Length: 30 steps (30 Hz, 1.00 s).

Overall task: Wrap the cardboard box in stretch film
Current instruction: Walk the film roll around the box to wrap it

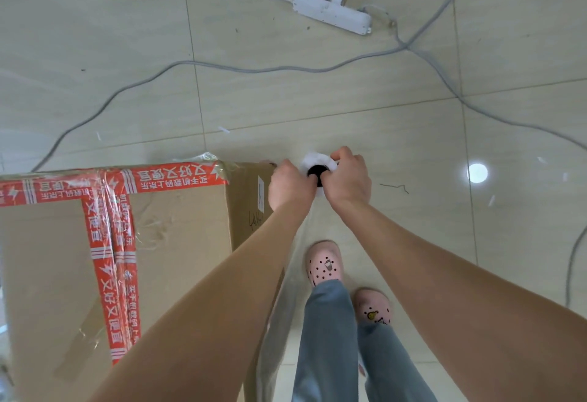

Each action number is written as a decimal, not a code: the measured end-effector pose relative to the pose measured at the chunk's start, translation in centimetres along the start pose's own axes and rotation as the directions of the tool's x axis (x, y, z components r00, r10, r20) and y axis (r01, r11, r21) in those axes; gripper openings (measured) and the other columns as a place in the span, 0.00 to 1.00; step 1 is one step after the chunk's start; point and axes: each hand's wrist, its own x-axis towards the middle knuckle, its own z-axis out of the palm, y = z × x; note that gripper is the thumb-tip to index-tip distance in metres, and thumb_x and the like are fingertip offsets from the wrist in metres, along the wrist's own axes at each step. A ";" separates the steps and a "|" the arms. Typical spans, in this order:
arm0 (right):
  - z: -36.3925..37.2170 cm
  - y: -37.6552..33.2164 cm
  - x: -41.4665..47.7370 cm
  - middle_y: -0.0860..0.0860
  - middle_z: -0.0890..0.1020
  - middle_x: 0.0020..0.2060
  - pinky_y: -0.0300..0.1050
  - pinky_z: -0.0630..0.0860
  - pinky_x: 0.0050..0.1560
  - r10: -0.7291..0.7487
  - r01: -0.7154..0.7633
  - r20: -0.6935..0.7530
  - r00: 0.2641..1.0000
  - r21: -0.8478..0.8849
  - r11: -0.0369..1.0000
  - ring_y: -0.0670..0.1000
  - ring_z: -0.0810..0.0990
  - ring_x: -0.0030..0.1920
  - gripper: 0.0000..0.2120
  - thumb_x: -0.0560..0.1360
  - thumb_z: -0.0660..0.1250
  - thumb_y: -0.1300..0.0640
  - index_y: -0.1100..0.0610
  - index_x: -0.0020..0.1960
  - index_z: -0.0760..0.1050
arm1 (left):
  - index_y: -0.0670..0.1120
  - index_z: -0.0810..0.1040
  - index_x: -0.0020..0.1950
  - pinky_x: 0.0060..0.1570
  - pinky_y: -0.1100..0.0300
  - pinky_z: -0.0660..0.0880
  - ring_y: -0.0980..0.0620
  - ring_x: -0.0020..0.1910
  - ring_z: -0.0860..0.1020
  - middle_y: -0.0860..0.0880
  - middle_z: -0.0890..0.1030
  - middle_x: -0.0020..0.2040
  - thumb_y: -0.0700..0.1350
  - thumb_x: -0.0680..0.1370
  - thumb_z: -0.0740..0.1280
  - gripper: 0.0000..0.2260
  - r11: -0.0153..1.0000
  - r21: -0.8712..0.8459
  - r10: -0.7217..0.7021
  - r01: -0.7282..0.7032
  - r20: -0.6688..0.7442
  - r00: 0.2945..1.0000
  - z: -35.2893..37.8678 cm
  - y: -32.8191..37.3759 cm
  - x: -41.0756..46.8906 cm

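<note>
A large cardboard box (178,242) with red printed tape stands at the lower left, its top edge partly covered with clear film. Just past the box's right corner I hold a stretch film roll (318,165) upright, seen end-on with its dark core showing. My left hand (287,187) grips the roll from the left and my right hand (347,179) grips it from the right. A sheet of clear film (298,242) runs down from the roll along the box's right side.
A white power strip (332,14) lies on the tiled floor at the top, with grey cables (222,68) snaking across the floor. My feet in pink clogs (324,263) stand right of the box. Bare tiles lie to the right.
</note>
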 end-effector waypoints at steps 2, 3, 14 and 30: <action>-0.1 -0.4 0.3 0.53 0.73 0.53 0.46 0.70 0.42 -0.038 0.038 0.000 0.999 -0.037 0.999 0.58 0.77 0.45 0.10 0.73 0.62 0.60 0.52 0.54 0.72 | 0.40 0.69 0.58 0.33 0.56 0.65 0.43 0.47 0.76 0.43 0.74 0.55 0.42 0.76 0.65 0.13 0.972 0.179 0.155 -0.155 0.014 0.988 -0.5 0.5 0.5; -0.2 -0.6 0.4 0.53 0.73 0.53 0.46 0.70 0.42 -0.056 0.057 0.011 0.998 -0.062 0.996 0.58 0.77 0.45 0.11 0.73 0.62 0.61 0.52 0.54 0.73 | 0.41 0.68 0.58 0.34 0.55 0.65 0.43 0.48 0.76 0.44 0.72 0.57 0.40 0.76 0.64 0.13 0.932 0.267 0.246 -0.247 0.039 0.969 -0.7 0.8 0.8; -0.9 -2.8 1.8 0.53 0.75 0.55 0.48 0.73 0.46 -0.261 0.272 0.079 0.962 -0.213 0.938 0.56 0.77 0.48 0.13 0.74 0.61 0.62 0.55 0.57 0.75 | 0.43 0.71 0.50 0.36 0.55 0.70 0.43 0.44 0.76 0.45 0.74 0.47 0.39 0.75 0.63 0.05 0.882 0.341 0.293 -0.325 0.145 0.945 -2.8 3.1 3.8; 2.2 -11.0 6.1 0.50 0.74 0.46 0.55 0.80 0.51 0.089 -0.121 0.226 0.970 0.130 0.984 0.56 0.81 0.48 0.14 0.69 0.70 0.59 0.52 0.52 0.71 | 0.42 0.78 0.52 0.42 0.56 0.74 0.43 0.51 0.79 0.44 0.80 0.52 0.39 0.74 0.63 0.09 0.974 0.224 -0.062 0.023 0.169 0.984 -9.1 3.7 11.5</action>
